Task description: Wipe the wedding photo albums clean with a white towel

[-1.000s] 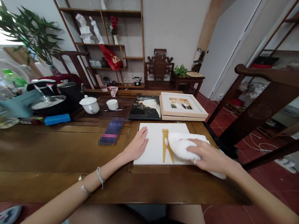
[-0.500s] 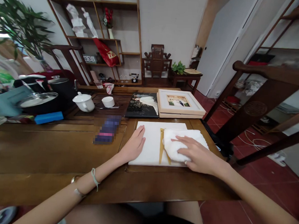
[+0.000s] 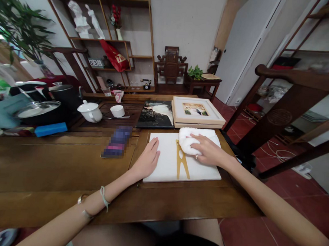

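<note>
Bare strip along near edge of tabletop (image 3: 67, 169), before white board (image 3: 165, 160); wider room left, crossed by left arm (image 3: 116, 188). Toward far edge, stacked frames (image 3: 198, 111), dark picture (image 3: 156, 114) block way. Chair back (image 3: 282, 111) stands beside right edge.

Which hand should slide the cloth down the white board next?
Probably the right hand: it's on the white cloth, at the upper right of the white board. The left hand rests on the board's left side, away from the cloth.

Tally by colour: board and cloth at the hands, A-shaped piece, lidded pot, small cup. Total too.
White: 4 (board, cloth, lidded pot, small cup)
Gold: 1 (A-shaped piece)
Total: 5
</note>
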The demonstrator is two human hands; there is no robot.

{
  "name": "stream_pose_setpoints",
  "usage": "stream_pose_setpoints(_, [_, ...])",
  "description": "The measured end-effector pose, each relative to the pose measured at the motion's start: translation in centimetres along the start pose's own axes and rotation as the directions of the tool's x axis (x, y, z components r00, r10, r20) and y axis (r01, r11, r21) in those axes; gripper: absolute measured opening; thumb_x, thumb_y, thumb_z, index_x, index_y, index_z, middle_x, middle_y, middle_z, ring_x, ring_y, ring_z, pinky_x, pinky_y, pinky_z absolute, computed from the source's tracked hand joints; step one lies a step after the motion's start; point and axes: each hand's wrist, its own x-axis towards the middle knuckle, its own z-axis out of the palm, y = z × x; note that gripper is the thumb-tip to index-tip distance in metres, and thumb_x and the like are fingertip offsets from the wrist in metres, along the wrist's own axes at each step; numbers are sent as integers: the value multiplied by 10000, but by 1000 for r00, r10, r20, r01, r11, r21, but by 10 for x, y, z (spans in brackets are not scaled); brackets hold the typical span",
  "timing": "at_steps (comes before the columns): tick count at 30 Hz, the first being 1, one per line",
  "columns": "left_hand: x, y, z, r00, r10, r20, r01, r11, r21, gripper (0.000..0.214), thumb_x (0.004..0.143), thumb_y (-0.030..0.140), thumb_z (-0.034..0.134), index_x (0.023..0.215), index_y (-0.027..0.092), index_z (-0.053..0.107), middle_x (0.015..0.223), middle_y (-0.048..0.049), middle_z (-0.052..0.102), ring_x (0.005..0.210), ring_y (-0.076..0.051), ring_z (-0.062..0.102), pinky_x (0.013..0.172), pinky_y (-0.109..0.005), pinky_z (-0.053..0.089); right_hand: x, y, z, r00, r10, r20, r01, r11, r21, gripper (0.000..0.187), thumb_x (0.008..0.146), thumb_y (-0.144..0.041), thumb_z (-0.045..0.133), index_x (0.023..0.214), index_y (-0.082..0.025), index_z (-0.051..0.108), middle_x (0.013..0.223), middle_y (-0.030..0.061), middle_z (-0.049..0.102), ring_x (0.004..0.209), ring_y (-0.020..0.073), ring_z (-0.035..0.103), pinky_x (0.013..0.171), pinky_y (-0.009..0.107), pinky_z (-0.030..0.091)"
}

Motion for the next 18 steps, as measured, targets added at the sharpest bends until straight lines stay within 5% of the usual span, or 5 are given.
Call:
stream_pose_setpoints(6, [1, 3, -1, 1000, -14, 6, 13, 1000, 13, 518, 965, 316, 254, 1406, 50, 308, 1508, -201, 267, 1422, -263, 198, 1168, -462, 192, -62, -51, -18, 983, -101, 151, 95, 994, 49, 343, 617, -50, 546, 900, -194, 674, 1457, 110, 396, 1388, 304, 254, 1115, 533, 237])
stream_pose_setpoints(10, [1, 3, -2, 1000, -2, 15, 1, 1000, 12, 520, 966, 321, 251, 1405, 46, 305, 1510, -205, 257, 1423, -267, 193, 1166, -467, 188, -85, -61, -26, 971, -138, 194, 125, 989, 80, 334, 596, -36, 547, 855, -207, 672, 1464, 85, 389, 1389, 293, 255, 1122, 516, 249])
stream_pose_setpoints(18, [1, 0, -4, 999, 6, 43, -6, 1000, 7, 525, 967, 330, 256, 1413, 57, 304, 1519, -191, 249, 1425, -260, 189, 1169, -456, 185, -24, -1, -17, 994, -46, 95, 46, 999, 2, 347, 652, -41, 501, 954, -161, 625, 1439, 148, 410, 1354, 295, 334, 1070, 496, 341])
